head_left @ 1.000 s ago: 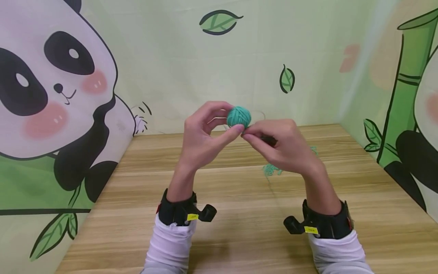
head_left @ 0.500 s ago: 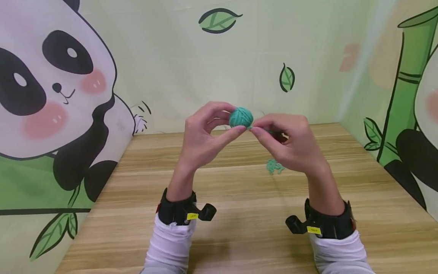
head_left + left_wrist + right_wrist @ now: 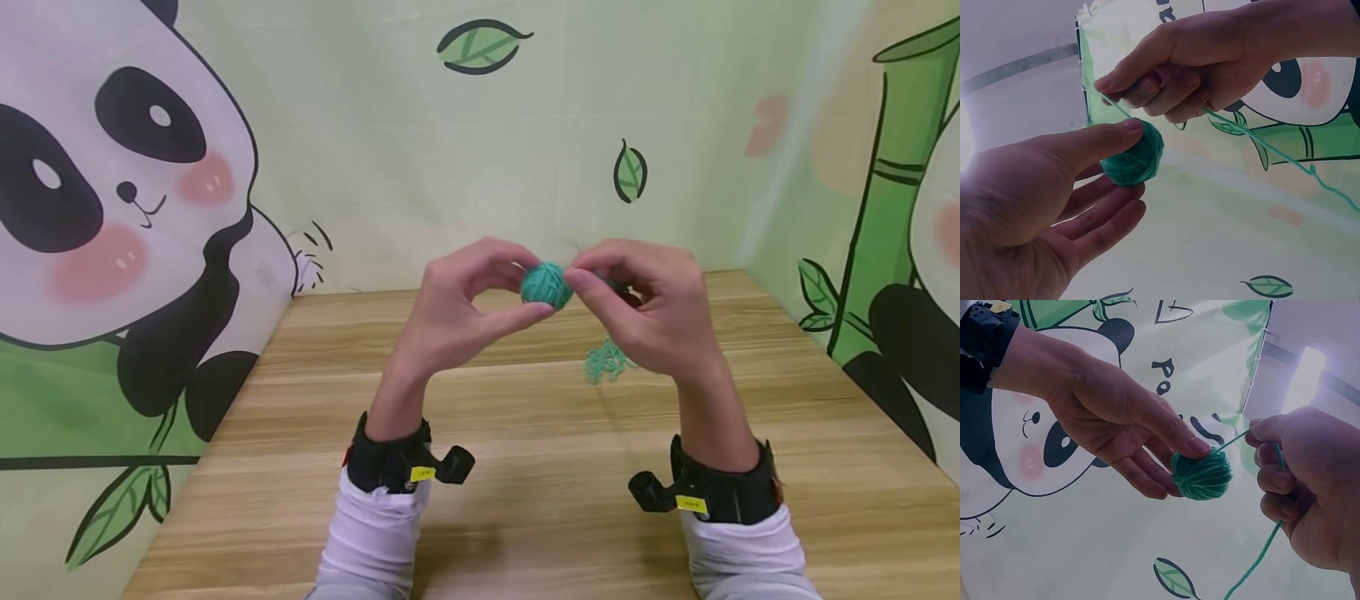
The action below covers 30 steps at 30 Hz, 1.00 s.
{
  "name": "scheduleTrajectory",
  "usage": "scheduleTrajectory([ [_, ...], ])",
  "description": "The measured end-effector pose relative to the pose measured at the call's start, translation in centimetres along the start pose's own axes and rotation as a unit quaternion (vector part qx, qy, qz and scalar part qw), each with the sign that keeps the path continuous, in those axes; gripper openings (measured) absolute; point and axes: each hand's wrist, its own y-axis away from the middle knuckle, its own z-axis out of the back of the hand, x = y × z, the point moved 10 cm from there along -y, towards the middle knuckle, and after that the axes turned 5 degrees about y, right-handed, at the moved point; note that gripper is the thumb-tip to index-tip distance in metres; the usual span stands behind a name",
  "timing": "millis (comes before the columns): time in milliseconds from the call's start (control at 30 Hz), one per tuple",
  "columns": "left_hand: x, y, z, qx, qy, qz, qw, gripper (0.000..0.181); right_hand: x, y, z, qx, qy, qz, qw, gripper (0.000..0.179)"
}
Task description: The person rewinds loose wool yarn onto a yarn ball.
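A small teal ball of yarn (image 3: 546, 287) is held up over the far part of the table. My left hand (image 3: 465, 312) grips it between the thumb and fingertips, the thumb pressing on its near side. Close by on the right, my right hand (image 3: 652, 304) pinches the yarn strand (image 3: 1230, 442) between thumb and forefinger, with the other fingers curled in. In the right wrist view a short taut length runs from the ball to that pinch. The strand passes through the right hand, and its tail (image 3: 1257, 559) hangs below the curled fingers.
A loose tangle of teal yarn (image 3: 606, 362) lies on the wooden table (image 3: 555, 467), beyond and below the right hand. Printed cloth walls with pandas (image 3: 127, 192) and leaves enclose the back and sides. Each wrist wears a black camera band (image 3: 390, 454).
The yarn ball has shifted right and slightly down with my left hand, and it has turned. My right hand has moved right and up, drawing the strand out from beside the left thumb.
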Motion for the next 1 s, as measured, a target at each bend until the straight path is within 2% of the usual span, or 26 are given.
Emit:
scheduleTrajectory([
  [167,-0.1,0.1,-0.6,0.030,0.006,-0.003,0.9995,0.041,-0.2,0.0,0.1,-0.007,0.002,0.000,1.0000,0.044],
  [400,-0.4,0.2,-1.2,0.064,0.028,-0.024,0.9973,0.040,-0.5,0.1,0.3,-0.018,0.005,0.000,0.9998,0.045],
  [633,1.5,0.8,-1.2,0.079,0.052,-0.031,0.9950,0.045,-0.9,0.1,0.3,-0.023,0.010,-0.001,0.9997,0.045],
  [833,1.1,0.9,-1.2,0.082,0.081,-0.032,0.9928,0.048,-1.7,0.2,0.0,-0.002,0.013,-0.014,0.9998,0.044],
  [1000,-0.3,0.5,-1.2,0.078,0.095,-0.035,0.9918,0.047,-2.6,0.5,-0.6,0.028,0.002,-0.039,0.9989,0.043],
])
